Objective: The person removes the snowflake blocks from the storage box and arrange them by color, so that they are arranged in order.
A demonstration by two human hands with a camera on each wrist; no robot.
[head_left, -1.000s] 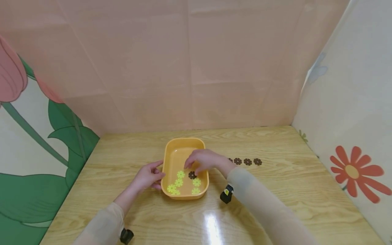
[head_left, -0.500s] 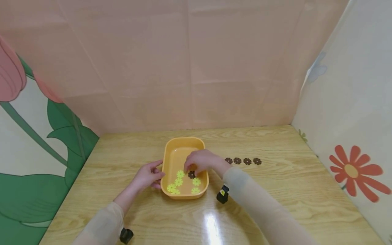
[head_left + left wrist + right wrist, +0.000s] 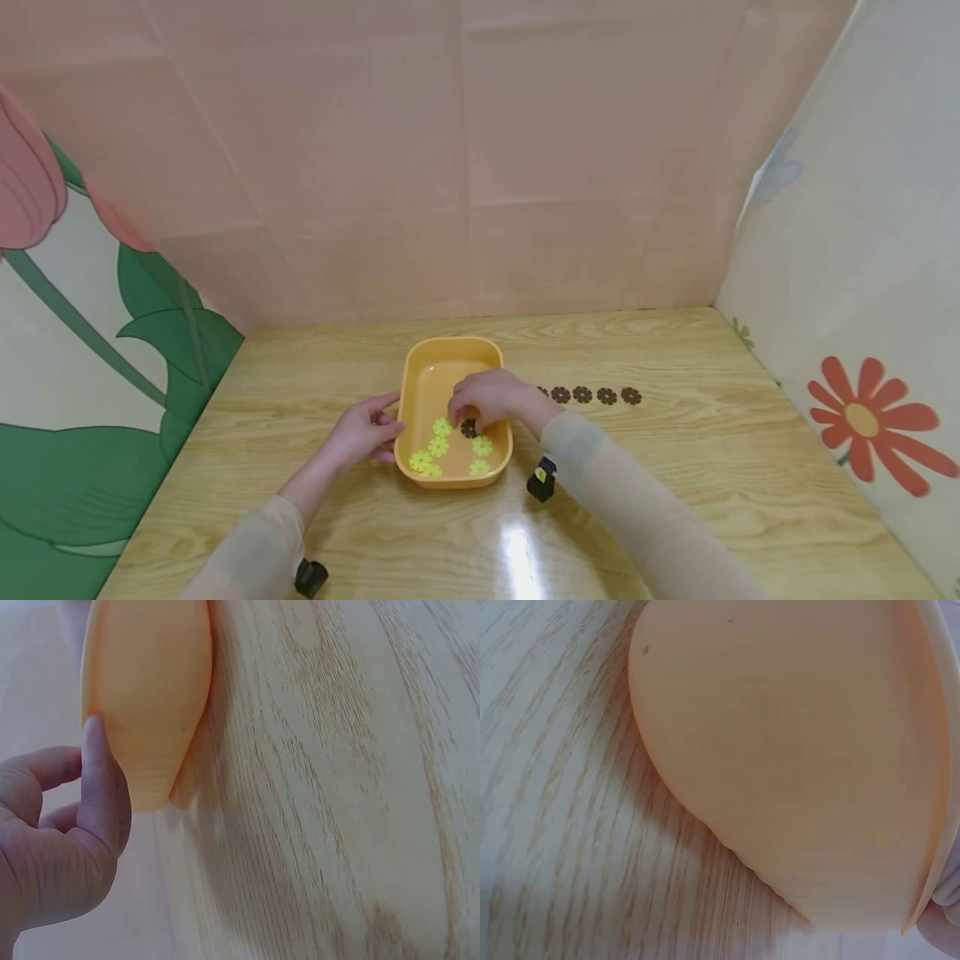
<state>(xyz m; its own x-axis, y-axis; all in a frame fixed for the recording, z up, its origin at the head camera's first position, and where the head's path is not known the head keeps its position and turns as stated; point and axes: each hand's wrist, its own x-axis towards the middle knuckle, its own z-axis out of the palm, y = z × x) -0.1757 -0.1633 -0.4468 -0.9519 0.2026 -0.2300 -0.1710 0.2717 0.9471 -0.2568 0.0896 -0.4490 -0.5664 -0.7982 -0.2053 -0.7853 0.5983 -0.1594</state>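
Observation:
A yellow-orange plastic tray (image 3: 408,367) stands on the table, with several bright yellow-green flower-shaped discs (image 3: 437,447) in its near half. My left hand (image 3: 362,433) grips its left side, the thumb on the rim; in the left wrist view the fingers (image 3: 96,776) lie on the outer wall. My right hand (image 3: 491,396) reaches over the right rim into the tray. Its thumb and fingers pinch a brown flower-shaped disc (image 3: 468,428), partly covered by the thumb. In the right wrist view the tray wall (image 3: 780,750) hides most of this hand, leaving some fingers at the right edge.
To the right of the tray, several brown discs (image 3: 582,395) form a straight row on the wooden table (image 3: 712,450). A pink sheet (image 3: 465,167) hangs along the back edge, and flower-printed walls flank both sides.
My right hand and forearm have shifted slightly left, exposing more of the brown row. The thumb now covers more of the brown disc in the tray. My left hand has stayed put.

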